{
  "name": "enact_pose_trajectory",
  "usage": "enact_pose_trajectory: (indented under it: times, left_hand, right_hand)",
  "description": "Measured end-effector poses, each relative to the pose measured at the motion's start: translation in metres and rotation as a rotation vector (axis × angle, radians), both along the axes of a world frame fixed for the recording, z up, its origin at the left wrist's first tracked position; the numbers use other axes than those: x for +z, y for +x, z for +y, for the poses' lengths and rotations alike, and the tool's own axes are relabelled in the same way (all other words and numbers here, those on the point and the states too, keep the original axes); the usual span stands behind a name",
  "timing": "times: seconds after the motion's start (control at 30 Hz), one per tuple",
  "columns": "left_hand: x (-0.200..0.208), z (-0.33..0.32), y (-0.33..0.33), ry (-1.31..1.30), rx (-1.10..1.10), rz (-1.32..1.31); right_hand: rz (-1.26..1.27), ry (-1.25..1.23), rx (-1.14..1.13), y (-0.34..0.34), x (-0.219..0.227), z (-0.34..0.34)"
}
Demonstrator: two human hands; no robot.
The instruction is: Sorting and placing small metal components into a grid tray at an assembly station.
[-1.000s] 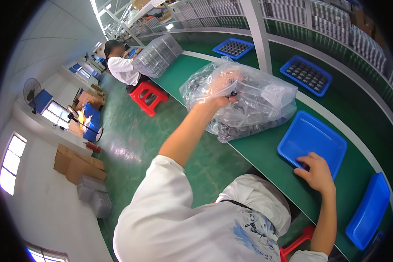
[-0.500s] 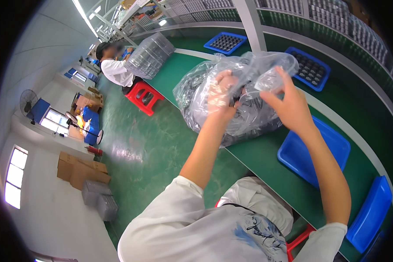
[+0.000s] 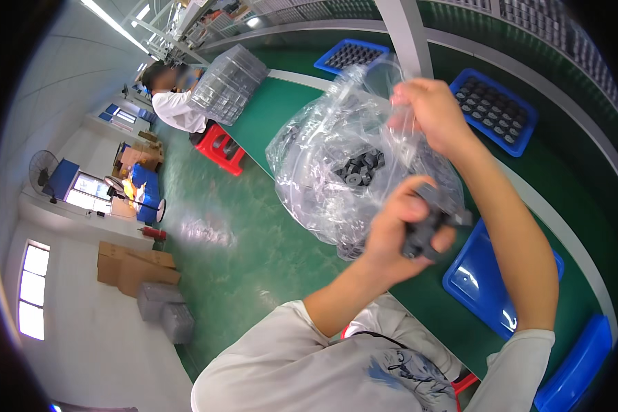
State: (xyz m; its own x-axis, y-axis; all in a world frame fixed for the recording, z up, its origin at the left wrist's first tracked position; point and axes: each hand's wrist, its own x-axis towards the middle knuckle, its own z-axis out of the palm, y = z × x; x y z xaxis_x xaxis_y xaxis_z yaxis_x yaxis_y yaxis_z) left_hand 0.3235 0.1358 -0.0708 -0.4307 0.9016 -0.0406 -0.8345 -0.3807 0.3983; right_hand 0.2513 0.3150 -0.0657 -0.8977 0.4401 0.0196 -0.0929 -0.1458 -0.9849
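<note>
A big clear plastic bag (image 3: 305, 172) stands on the green bench, its mouth turned up. Inside it small dark grey parts (image 3: 362, 169) show, some of them round with a hole. My left hand (image 3: 402, 230) is closed round a handful of similar dark parts (image 3: 429, 223), just outside the bag's near right side; motion blurs them. Higher up, my right hand (image 3: 429, 113) pinches the bag's rim and holds it up, fingers partly behind the film.
An empty-looking blue tray (image 3: 484, 275) lies right of the bag, with stacked blue trays (image 3: 577, 371) nearer me. Blue trays with dark round parts stand behind (image 3: 494, 110) and farther left (image 3: 350, 56). Stacked clear plastic trays (image 3: 230, 82) stand beside a seated co-worker (image 3: 178, 103).
My left hand has come out of the bag toward me and to the right, now full of dark parts. My right hand has moved up and taken hold of the rim; the bag's opening has widened.
</note>
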Motion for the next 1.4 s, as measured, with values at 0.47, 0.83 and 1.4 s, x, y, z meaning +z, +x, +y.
enact_pose_trajectory:
  times: [0.47,0.83,1.4]
  left_hand:
    - [-0.1,0.083,0.054,0.128,0.153,2.036]
    - [-0.067,0.072,0.02,0.202,-0.35,1.862]
    - [-0.085,0.09,0.001,-0.049,0.121,2.304]
  right_hand:
    - [-0.248,0.158,-0.46,0.242,-0.04,0.037]
    - [-0.383,0.785,-0.35,0.32,-0.087,-0.013]
    - [-0.371,1.263,-0.204,0.296,-0.085,-0.007]
